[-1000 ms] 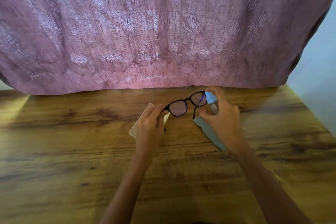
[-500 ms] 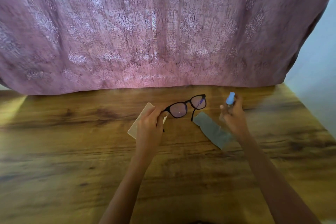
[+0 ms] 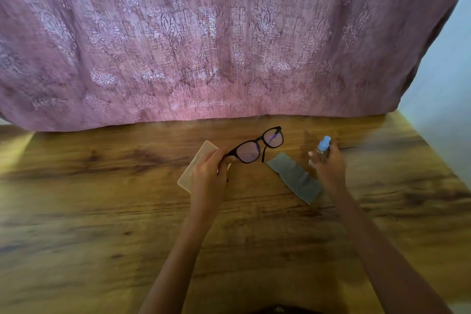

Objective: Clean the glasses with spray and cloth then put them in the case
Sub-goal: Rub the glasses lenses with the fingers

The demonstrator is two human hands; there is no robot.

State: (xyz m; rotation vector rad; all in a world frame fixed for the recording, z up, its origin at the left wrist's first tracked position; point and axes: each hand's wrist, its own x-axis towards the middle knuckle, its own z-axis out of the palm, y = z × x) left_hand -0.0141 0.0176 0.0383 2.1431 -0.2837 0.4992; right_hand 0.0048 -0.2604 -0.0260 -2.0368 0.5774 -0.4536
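Black-framed glasses (image 3: 258, 146) hang above the table, pinched at their left end by my left hand (image 3: 209, 176). Under that hand lies a pale flat case (image 3: 196, 166), partly hidden. A folded grey cloth (image 3: 293, 177) lies on the wood between my hands. To its right, my right hand (image 3: 328, 168) grips a small clear spray bottle (image 3: 321, 149) with a blue cap, held upright and well apart from the glasses. The bottle's base is hidden by my fingers.
The wooden table (image 3: 102, 211) stretches wide on both sides and toward me. A pink patterned curtain (image 3: 229, 46) hangs along its far edge. A pale wall (image 3: 448, 84) stands beyond the table's right edge.
My right hand has drawn the spray bottle away from the right lens, moving it rightward, which uncovered the grey cloth. My left hand keeps the glasses almost still.
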